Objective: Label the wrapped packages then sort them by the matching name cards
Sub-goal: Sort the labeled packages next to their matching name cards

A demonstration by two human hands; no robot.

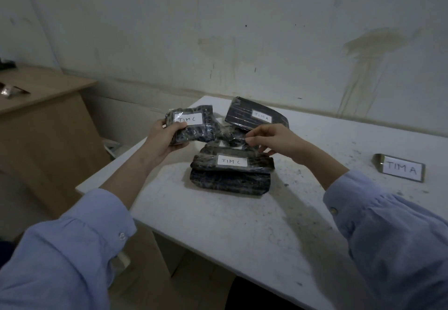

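My left hand [164, 137] grips a dark, shiny, plastic-wrapped package [194, 130] in the air over the far left part of the white table [230, 225]. Its white paper label [188, 118] reads TIM C.

My right hand [269, 137] pinches, with thumb and finger, the edge of a small dark wrapped bundle [229, 135] in the middle of the pile. I cannot see a label on that one.

Just in front lies a flat dark package marked TIM C [232, 164]. It rests on a thicker dark package [230, 183], and I see no label there either. Behind them lies a wide dark package marked TIM A [254, 115].

Well apart, on the right, stands a metal-framed name card reading TIM A [401, 168]. I see no TIM C card.

I think the labelling is mostly done. The sorting has hardly begun, since no package sits by a card yet.

A brown wooden desk [43, 115] stands on the left.
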